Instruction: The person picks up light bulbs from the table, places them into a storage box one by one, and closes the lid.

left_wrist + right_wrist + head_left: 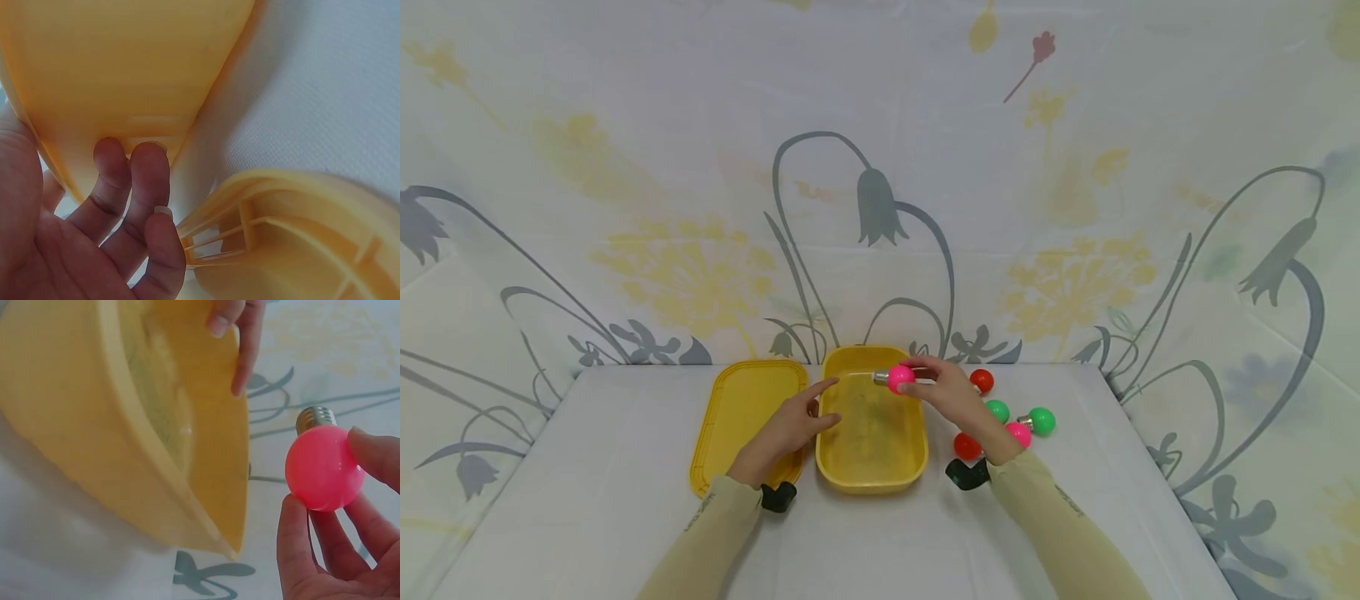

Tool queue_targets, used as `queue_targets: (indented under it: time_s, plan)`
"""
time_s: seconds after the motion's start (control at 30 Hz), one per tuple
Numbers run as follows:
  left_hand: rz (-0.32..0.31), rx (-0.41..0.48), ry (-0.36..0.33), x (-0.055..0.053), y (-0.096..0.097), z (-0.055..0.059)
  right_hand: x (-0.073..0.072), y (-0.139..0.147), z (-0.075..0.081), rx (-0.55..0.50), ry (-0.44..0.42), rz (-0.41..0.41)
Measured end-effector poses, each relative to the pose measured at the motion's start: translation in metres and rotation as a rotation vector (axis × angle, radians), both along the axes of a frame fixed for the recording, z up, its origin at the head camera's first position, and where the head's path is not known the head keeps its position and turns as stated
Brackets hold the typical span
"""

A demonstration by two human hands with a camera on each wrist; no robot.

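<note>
My right hand [951, 392] pinches a pink light bulb [325, 467] by its round globe. Its metal screw base points left, over the yellow plastic tub [872, 487]. In the right wrist view the thumb is on one side of the globe and the fingertips on the other. My left hand [790, 425] is at the tub's left side. The index finger and thumb reach over the rim, while other fingers, loosely bent in the left wrist view, lie by the tub's outer wall [125, 69]. Whether they press on it is unclear.
A yellow lid [741, 400] lies left of the tub, partly under my left hand. Several bulbs lie to the right, among them a red bulb [982, 381], a green bulb [1042, 421] and a pink bulb [1019, 433]. A flower-printed cloth [880, 100] hangs behind the white table [850, 550].
</note>
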State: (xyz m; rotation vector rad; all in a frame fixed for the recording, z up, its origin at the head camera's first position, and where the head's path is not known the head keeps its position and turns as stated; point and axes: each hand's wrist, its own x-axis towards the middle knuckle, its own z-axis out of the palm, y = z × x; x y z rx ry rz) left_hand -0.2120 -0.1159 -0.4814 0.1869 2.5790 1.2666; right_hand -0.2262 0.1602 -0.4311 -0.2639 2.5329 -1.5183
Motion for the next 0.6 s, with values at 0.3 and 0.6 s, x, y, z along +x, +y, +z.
queue_targets:
  time_s: [0.3, 0.6]
  plan:
    - [-0.005, -0.003, -0.002, -0.002, 0.000, -0.004, -0.009, -0.009, -0.001, -0.010, 0.012, 0.013]
    - [-0.003, 0.005, 0.005, -0.002, 0.000, -0.004, -0.014, -0.018, -0.003, -0.050, 0.001, 0.024]
